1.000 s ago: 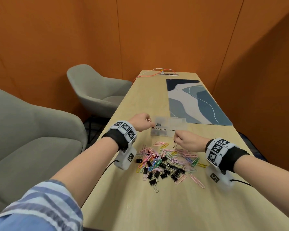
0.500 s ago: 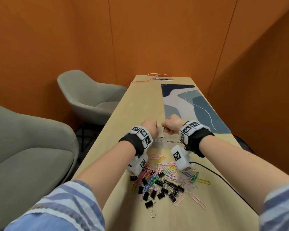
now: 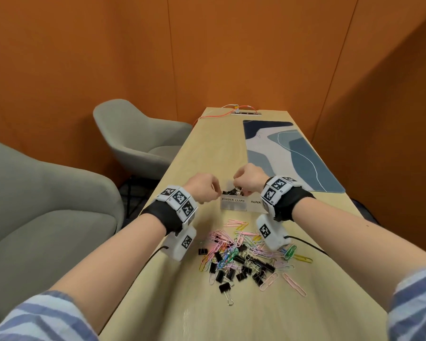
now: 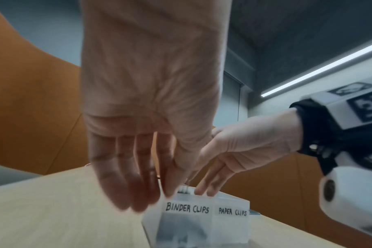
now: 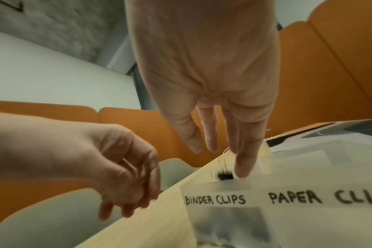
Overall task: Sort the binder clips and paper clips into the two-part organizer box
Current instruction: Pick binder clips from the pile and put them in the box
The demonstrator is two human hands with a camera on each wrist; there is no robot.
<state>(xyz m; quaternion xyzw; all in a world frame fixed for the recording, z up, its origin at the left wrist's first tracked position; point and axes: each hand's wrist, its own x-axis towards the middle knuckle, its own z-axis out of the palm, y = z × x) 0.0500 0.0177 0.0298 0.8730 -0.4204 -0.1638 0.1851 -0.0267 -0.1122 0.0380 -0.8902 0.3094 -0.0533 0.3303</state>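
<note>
A clear two-part organizer box (image 3: 234,205) labelled BINDER CLIPS and PAPER CLIPS stands mid-table. Both hands hover over its left compartment. My right hand (image 5: 219,156) points its straight fingers down, and a black binder clip (image 5: 225,176) sits at the rim just below them, not pinched. The same clip (image 4: 183,190) shows beside my left hand (image 4: 142,193), whose relaxed fingers hold nothing. In the head view the left hand (image 3: 207,190) and right hand (image 3: 241,188) are close together. A mixed pile of coloured paper clips and black binder clips (image 3: 246,254) lies nearer me.
A blue patterned desk mat (image 3: 293,156) covers the far right of the wooden table (image 3: 207,148). A power strip with orange cable (image 3: 246,112) lies at the far end. Two grey chairs (image 3: 138,139) (image 3: 47,217) stand left of the table edge. Orange walls surround.
My right hand rose from the pile to the box's left compartment, and its fingers have straightened over a binder clip. The left hand stayed beside the box and uncurled.
</note>
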